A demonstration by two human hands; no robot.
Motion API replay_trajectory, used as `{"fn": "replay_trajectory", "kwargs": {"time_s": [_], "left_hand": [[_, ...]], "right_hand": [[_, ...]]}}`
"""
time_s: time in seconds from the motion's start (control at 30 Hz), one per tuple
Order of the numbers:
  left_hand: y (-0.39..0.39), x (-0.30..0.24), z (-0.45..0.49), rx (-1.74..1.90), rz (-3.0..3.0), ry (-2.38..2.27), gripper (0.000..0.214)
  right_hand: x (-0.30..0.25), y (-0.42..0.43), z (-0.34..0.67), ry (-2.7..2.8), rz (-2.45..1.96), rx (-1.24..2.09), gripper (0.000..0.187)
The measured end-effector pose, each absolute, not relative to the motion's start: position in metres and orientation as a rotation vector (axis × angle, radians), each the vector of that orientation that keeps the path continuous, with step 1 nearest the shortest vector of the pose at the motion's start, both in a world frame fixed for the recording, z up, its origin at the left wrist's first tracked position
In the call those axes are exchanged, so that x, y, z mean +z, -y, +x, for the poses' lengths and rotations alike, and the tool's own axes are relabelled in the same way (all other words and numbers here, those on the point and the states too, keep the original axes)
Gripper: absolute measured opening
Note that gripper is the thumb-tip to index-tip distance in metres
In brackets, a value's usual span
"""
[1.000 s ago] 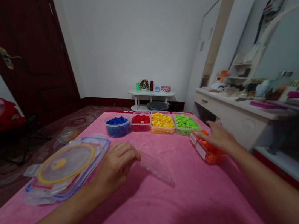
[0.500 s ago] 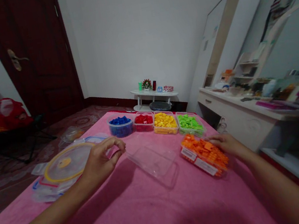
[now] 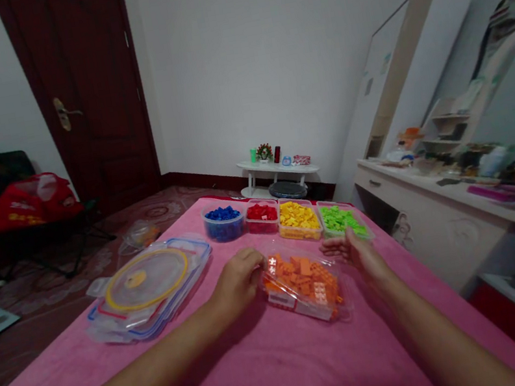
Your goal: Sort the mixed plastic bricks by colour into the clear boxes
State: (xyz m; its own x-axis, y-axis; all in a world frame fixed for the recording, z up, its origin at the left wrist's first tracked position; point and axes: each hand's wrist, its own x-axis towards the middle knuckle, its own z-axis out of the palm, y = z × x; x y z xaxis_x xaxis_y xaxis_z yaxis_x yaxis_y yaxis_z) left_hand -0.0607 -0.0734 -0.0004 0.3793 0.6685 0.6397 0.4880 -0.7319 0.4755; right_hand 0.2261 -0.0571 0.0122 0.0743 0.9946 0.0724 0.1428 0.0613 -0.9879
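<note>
A clear plastic box of orange toy bricks (image 3: 304, 277), with white labels on its near side, lies in front of me on the pink cloth. A clear plastic lid (image 3: 345, 303) rests over the bricks, slightly askew. At its left edge my left hand (image 3: 238, 280) is closed, fingers pinching the lid's corner. To the right of the box, my right hand (image 3: 357, 253) is open with its fingers stretched out, holding nothing. Behind stand tubs of blue bricks (image 3: 223, 222), red bricks (image 3: 262, 215), yellow bricks (image 3: 298, 218) and green bricks (image 3: 341, 218).
Stacked clear lids (image 3: 154, 283) with coloured seals lie at the table's left. Beyond the pink-covered table (image 3: 268, 375) are a low white stand (image 3: 277, 166) and a door (image 3: 89, 102). A cluttered white dresser (image 3: 413, 213) stands right; a red bag (image 3: 32, 201) sits on a chair.
My left hand has brought the clear lid right, over the orange bricks. The orange box now sits nearer the middle. My right hand has come off the box, and the view has shifted left.
</note>
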Motion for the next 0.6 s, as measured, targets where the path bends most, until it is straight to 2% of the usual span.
{"fn": "replay_trajectory", "kwargs": {"time_s": [0.2, 0.33, 0.5, 0.6], "left_hand": [[0.1, 0.016, -0.055, 0.913, 2.724, -1.205, 0.022], [0.111, 0.026, -0.048, 0.791, 2.731, -1.117, 0.022], [0.105, 0.021, -0.052, 0.947, 2.541, -1.142, 0.012], [0.09, 0.012, -0.057, 1.114, 2.333, -1.329, 0.018]], "right_hand": [[0.011, 0.095, 0.217, 1.303, -1.359, 1.077, 0.056], [0.005, 0.098, 0.21, 1.42, -1.345, 0.989, 0.059], [-0.004, 0.093, 0.217, 1.401, -1.355, 0.856, 0.061], [-0.005, 0.093, 0.221, 1.38, -1.411, 0.782, 0.061]]}}
